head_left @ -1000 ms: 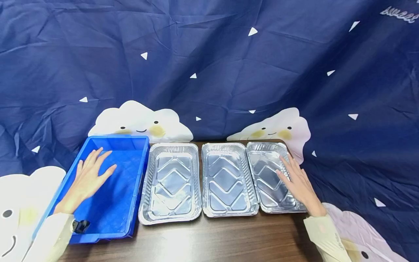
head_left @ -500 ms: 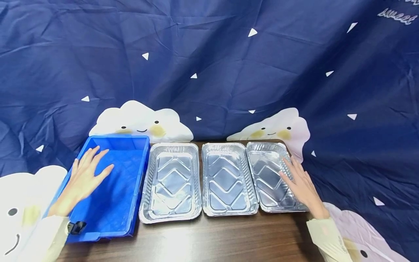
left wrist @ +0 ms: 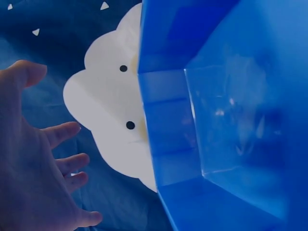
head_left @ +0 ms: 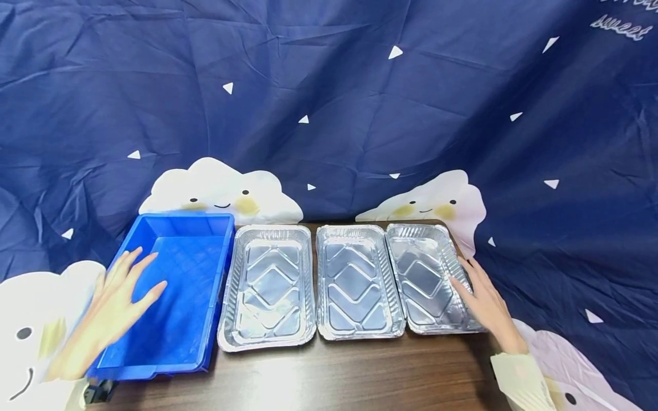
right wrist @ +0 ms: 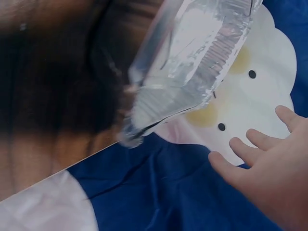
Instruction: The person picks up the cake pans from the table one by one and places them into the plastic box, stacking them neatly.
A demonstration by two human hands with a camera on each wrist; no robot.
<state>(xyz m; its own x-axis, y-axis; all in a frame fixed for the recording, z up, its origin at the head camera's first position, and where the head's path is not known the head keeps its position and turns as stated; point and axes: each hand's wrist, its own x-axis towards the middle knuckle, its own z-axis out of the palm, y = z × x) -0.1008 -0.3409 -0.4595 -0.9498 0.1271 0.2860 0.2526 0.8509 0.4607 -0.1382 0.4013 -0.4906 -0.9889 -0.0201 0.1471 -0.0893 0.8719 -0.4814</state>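
Note:
My left hand (head_left: 115, 302) hovers over the left side of a blue plastic bin (head_left: 180, 308), fingers spread and nothing in them. In the left wrist view the bin's wall (left wrist: 171, 130) stands to the right of the spread fingers. At the far right my right hand (head_left: 485, 302) is above the outer edge of the right foil tray (head_left: 424, 279), its fingers loosely extended and holding nothing. The right wrist view shows that hand apart from the foil tray (right wrist: 192, 67). Inside the bin and the trays only their bare bottoms show.
Two more foil trays, the left one (head_left: 272, 285) and the middle one (head_left: 354, 285), stand in a row between the bin and the right tray. All rest on a brown wooden table (head_left: 308, 377). A dark blue cloth (head_left: 329, 103) with printed clouds hangs behind.
My left hand has drawn back toward the lower left over the bin. My right hand has shifted right and slightly nearer, off the middle of the right tray. Bin and trays have stayed put.

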